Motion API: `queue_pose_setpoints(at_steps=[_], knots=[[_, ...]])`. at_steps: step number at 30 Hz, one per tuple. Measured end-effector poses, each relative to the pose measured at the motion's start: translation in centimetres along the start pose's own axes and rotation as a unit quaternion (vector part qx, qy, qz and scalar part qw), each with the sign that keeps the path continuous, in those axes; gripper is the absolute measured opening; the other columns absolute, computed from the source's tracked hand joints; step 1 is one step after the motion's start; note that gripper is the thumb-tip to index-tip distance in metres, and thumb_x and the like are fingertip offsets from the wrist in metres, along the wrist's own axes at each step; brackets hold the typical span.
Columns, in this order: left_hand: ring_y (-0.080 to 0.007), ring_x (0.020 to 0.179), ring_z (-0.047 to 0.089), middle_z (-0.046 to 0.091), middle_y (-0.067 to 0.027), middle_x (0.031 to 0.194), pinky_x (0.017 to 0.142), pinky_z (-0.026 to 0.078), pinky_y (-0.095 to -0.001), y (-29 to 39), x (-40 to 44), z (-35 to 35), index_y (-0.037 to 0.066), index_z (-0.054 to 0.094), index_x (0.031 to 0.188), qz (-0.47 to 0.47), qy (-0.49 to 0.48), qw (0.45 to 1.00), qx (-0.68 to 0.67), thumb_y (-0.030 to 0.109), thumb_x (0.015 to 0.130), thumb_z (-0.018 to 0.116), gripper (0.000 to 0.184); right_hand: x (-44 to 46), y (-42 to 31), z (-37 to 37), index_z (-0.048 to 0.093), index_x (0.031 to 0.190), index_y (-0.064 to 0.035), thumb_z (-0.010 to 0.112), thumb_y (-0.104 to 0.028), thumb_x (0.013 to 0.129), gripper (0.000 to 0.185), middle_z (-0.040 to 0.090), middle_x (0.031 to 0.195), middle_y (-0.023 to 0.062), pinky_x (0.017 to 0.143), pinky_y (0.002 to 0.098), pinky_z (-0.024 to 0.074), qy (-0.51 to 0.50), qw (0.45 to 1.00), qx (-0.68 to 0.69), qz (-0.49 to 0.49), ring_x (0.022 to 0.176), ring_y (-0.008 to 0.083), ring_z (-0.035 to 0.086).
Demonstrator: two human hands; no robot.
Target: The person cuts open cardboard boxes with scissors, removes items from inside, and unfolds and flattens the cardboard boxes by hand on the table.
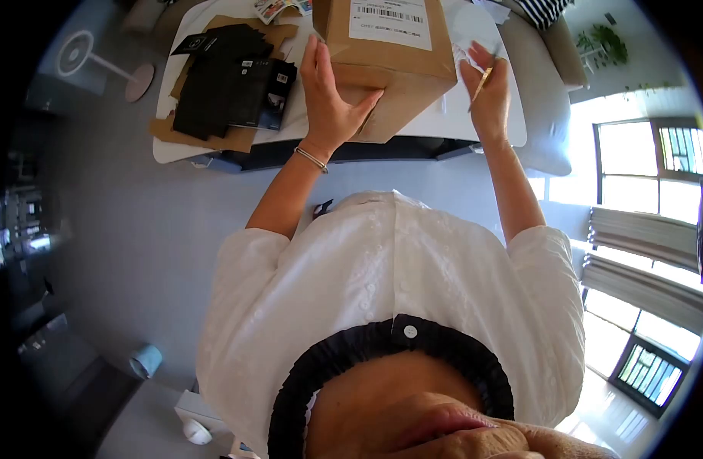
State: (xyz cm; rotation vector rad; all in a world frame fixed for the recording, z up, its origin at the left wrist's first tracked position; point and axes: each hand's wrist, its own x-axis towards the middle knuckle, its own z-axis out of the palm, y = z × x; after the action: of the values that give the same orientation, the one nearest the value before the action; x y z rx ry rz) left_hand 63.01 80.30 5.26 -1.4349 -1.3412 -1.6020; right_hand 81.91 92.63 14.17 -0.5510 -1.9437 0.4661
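A brown cardboard box [401, 96] with a white barcode label [390, 21] stands tilted in view near the table's front edge. My left hand [326, 107] grips its left front corner, with the fingers up along the side and the thumb across the front face. To the right of the box and apart from it, my right hand [492, 103] is closed around a thin, gold-coloured pointed tool [481, 86]. The tool's tip points down toward me, and its exact kind is unclear.
Black flat boxes [221, 96] lie on flattened cardboard [162, 128] at the left of the white table [172, 151]. A colourful printed sheet [279, 9] lies at the back. A sofa [546, 107] stands right of the table, and a white fan [99, 61] stands left.
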Motion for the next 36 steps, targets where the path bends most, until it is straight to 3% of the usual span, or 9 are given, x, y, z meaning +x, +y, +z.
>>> queue_pose_setpoints(at_steps=[3,6,10,15,21,23,28,35,36], knots=[[-0.0356,0.129,0.024,0.018,-0.0208,0.143,0.106,0.025,-0.0443,-0.1,0.5,0.3,0.001,0.008,0.142,-0.014,-0.002,0.999,-0.052,0.028,0.064,0.083,0.111,0.8,-2.2,-0.4,0.05,0.114,-0.0025,0.068,-0.021,0.082,0.041,0.063,0.105,0.0107,0.075,0.0354,0.0484,-0.06,0.997,0.002,0.046,0.09,0.0221,0.063],[-0.0384,0.129,0.027,0.02,-0.0227,0.143,0.104,0.031,-0.0436,0.2,0.9,0.4,0.005,0.017,0.141,-0.036,0.008,0.998,-0.056,0.017,0.06,0.084,0.106,2.8,-4.9,-0.8,0.047,0.121,-0.0018,0.072,-0.019,0.074,0.057,0.062,0.097,0.013,0.074,0.0373,0.0487,-0.169,0.962,-0.185,-0.105,0.084,0.0291,0.061],[-0.0371,0.127,0.032,0.025,-0.022,0.141,0.101,0.036,-0.0417,1.0,2.1,1.3,0.006,0.028,0.135,-0.06,0.016,0.996,-0.058,0.017,0.058,0.085,0.097,4.5,-5.8,0.9,0.041,0.129,-0.0079,0.085,-0.024,0.059,0.084,0.059,0.096,0.0105,0.078,0.0384,0.0488,-0.236,0.92,-0.293,-0.113,0.087,0.0265,0.06],[-0.0356,0.122,0.039,0.03,-0.0209,0.139,0.096,0.041,-0.0406,-0.8,2.0,1.2,0.008,0.043,0.117,-0.04,0.026,0.998,-0.042,0.016,0.056,0.086,0.075,3.3,-4.8,2.0,0.05,0.116,-0.0017,0.076,-0.029,0.07,0.059,0.062,0.095,0.0124,0.078,0.0382,0.0477,-0.205,0.933,-0.263,-0.133,0.089,0.0292,0.059],[-0.0338,0.126,0.034,0.031,-0.02,0.138,0.102,0.033,-0.0412,-2.6,1.9,0.8,0.009,0.037,0.117,0.009,-0.016,0.997,-0.069,0.017,0.059,0.086,0.077,5.7,-7.6,-2.5,0.057,0.094,-0.0015,0.073,-0.042,0.073,0.048,0.062,0.083,0.0114,0.07,0.0365,0.0468,-0.257,0.925,-0.242,-0.139,0.079,0.027,0.06],[-0.0342,0.127,0.035,0.032,-0.0204,0.138,0.102,0.033,-0.0413,-2.8,2.5,0.8,0.009,0.037,0.116,0.021,-0.019,0.996,-0.085,0.016,0.059,0.086,0.076,6.3,-10.8,-4.5,0.057,0.087,-0.0027,0.074,-0.035,0.075,0.038,0.062,0.076,0.0122,0.06,0.0341,0.0444,-0.394,0.855,-0.338,0.011,0.071,0.0233,0.06],[-0.0354,0.128,0.034,0.033,-0.0207,0.138,0.104,0.031,-0.0419,-2.5,2.5,0.8,0.01,0.038,0.115,0.024,-0.018,0.995,-0.099,0.015,0.061,0.085,0.072,6.2,-9.9,-5.3,0.054,0.074,-0.0036,0.067,-0.048,0.079,0.046,0.052,0.056,0.0089,0.051,0.0355,0.0377,-0.485,0.788,-0.38,-0.012,0.053,0.0232,0.053],[-0.0353,0.129,0.033,0.035,-0.0173,0.138,0.105,0.031,-0.043,-2.4,2.2,0.2,0.01,0.041,0.113,0.011,-0.017,0.994,-0.109,0.014,0.063,0.083,0.066,8.0,-11.6,-3.1,0.053,0.071,-0.0033,0.062,-0.053,0.081,0.051,0.051,0.054,0.0069,0.052,0.0353,0.0385,-0.56,0.716,-0.417,0.008,0.05,0.0223,0.05],[-0.035,0.129,0.033,0.035,-0.0164,0.138,0.105,0.031,-0.0431,-2.6,2.1,0.0,0.01,0.042,0.112,0.01,-0.023,0.993,-0.116,0.013,0.063,0.083,0.064,8.3,-12.1,-2.7,0.058,0.076,-0.0013,0.057,-0.06,0.08,0.059,0.056,0.061,0.0096,0.057,0.0374,0.0417,-0.573,0.703,-0.418,0.045,0.059,0.0241,0.055]])
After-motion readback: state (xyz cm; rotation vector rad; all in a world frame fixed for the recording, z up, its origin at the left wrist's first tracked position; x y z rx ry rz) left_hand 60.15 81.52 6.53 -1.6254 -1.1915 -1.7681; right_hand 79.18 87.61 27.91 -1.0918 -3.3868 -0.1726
